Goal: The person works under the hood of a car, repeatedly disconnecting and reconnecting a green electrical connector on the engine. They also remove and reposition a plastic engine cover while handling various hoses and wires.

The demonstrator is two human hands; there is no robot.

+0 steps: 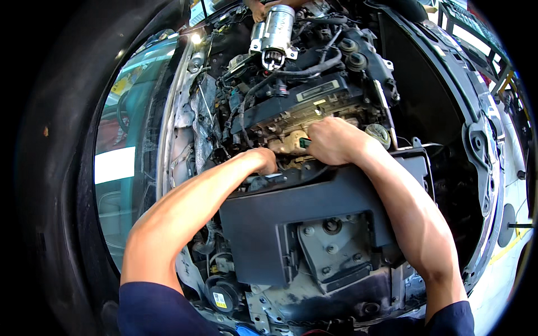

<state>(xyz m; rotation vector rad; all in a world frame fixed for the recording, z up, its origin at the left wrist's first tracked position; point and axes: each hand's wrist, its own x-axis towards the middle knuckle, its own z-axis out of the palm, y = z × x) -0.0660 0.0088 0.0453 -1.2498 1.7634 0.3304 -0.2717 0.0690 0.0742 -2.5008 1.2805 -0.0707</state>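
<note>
Both my hands reach into the engine bay of a car. My right hand (330, 143) is closed, its curled fingers beside a small green part (305, 143) on a pale tan engine part (288, 143). Whatever those fingers grip is hidden behind the hand. Lower and to the left, my left hand (264, 161) curls downward at the near side of the tan part. Its fingertips disappear among dark parts, so what it holds does not show. Just below both hands lies a large black plastic box-shaped cover (252, 224), between my forearms.
A silver starter motor (278, 25) sits at the far side of the engine, with another person's hand (256, 10) beside it. Black hoses (314, 70) cross the engine. The windscreen (134, 129) is on the left, the car's front frame (476, 140) on the right.
</note>
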